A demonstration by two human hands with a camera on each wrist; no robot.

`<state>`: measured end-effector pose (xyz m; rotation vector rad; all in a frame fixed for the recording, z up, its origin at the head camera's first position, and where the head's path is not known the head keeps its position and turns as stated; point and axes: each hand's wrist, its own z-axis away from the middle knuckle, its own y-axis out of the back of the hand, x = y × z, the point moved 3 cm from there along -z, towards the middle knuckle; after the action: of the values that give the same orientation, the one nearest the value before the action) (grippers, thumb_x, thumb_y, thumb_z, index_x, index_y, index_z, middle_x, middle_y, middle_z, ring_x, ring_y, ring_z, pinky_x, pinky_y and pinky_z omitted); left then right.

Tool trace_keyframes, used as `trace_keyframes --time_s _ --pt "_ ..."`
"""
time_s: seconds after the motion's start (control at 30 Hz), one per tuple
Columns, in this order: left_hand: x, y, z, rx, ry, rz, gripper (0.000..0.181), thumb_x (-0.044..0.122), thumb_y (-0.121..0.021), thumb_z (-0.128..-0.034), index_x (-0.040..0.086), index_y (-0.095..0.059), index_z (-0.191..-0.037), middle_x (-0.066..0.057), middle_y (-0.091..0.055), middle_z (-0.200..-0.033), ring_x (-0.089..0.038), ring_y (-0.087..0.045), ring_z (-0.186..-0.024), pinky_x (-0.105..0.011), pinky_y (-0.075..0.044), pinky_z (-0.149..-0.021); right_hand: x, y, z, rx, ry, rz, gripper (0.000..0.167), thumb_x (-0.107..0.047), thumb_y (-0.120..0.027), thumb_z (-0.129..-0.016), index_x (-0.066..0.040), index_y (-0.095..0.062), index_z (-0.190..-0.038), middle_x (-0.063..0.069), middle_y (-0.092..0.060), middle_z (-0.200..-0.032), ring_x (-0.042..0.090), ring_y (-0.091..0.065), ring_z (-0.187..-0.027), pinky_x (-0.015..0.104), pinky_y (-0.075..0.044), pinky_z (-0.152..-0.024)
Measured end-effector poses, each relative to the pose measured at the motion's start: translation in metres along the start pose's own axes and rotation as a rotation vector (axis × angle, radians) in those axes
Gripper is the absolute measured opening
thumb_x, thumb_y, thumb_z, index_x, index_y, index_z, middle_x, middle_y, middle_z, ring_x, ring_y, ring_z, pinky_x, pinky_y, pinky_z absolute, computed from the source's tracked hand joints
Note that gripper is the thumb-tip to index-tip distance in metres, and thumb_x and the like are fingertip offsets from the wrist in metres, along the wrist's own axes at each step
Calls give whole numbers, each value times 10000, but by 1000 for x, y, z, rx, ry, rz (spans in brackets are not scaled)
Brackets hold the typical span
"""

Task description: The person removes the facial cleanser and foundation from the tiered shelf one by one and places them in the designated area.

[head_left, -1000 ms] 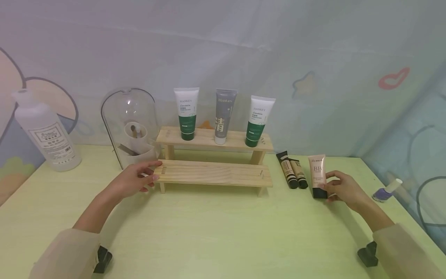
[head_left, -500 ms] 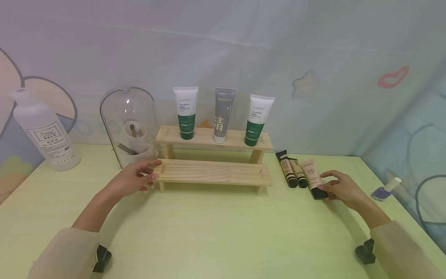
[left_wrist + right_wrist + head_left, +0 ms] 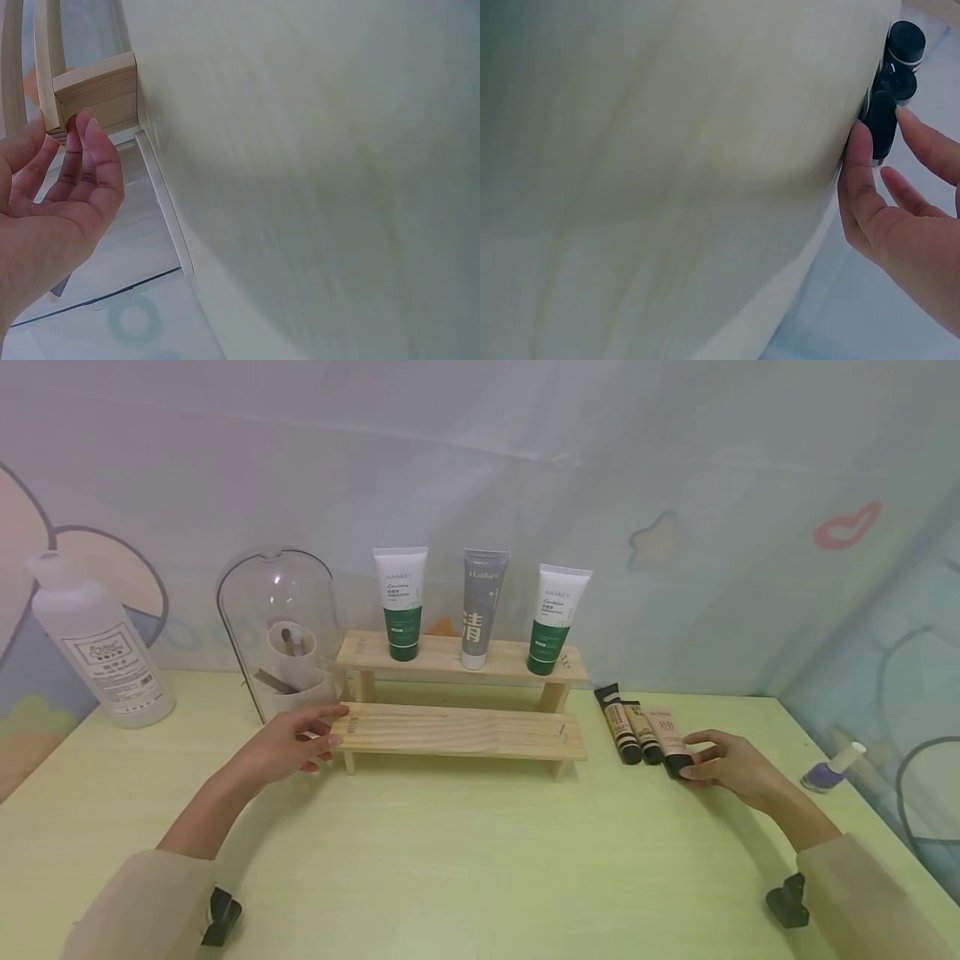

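At the right of the head view a pink BB cream tube (image 3: 667, 737) with a black cap lies on the table. My right hand (image 3: 726, 767) holds it near the cap, thumb and fingers on either side, as the right wrist view also shows. Two black-and-tan tubes (image 3: 619, 723) lie beside it on the left. My left hand (image 3: 281, 750) pinches the left end of the lower step of the wooden two-tier stand (image 3: 457, 732). In the left wrist view its fingertips (image 3: 88, 120) are at the board's end. On the upper step three tubes (image 3: 405, 610) stand upright on their caps.
A clear dome (image 3: 277, 585) with white cups (image 3: 294, 664) inside stands left of the stand. Farther left is a large white bottle (image 3: 105, 652). A purple nail polish bottle (image 3: 832, 768) lies near the table's right edge. A patterned cloth (image 3: 480, 460) hangs behind.
The BB cream tube was upright in my right hand, then was laid down and shifted left against the tan tubes. My left hand has stayed at the stand.
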<state>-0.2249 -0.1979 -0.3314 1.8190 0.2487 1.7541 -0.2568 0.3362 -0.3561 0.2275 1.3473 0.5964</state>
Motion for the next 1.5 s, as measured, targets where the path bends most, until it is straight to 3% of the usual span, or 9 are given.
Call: trace_keyframes --time_s 0.47,1.07,1.2,1.5 --pt "-1 0 -1 -2 18 15 480 109 -522 -935 -13 -361 -1370 -186 -503 -1036 -265 -555 -839 -369 -494 -713 -2 -1 -14 32 1 69 594 0 -593 -867 157 -253 -1328 201 -439 -1012 156 -562 -785 311 -510 -718" --pt "0 0 -1 9 0 -7 466 91 -524 -930 -30 -375 -1355 -183 -510 -1010 -268 -554 -820 -364 -498 -698 1 2 -15 44 -11 38 614 -25 -597 -873 146 -242 -1343 237 -440 -1089 136 -569 -793 301 -507 -724" --pt "1 -1 -1 7 2 -11 466 87 -519 -932 -28 -371 -1358 -192 -512 -1025 -268 -556 -820 -364 -499 -699 -1 6 -9 28 7 30 605 -39 -576 -890 147 -226 -1347 247 -450 -1104 177 -604 -823 336 -510 -739" --pt "1 -1 0 11 -6 -14 464 89 -525 -930 -28 -377 -1354 -187 -513 -1017 -268 -554 -819 -359 -498 -694 -20 15 3 15 133 112 509 -39 -520 -920 155 -276 -1322 320 -441 -1132 223 -608 -889 335 -510 -748"
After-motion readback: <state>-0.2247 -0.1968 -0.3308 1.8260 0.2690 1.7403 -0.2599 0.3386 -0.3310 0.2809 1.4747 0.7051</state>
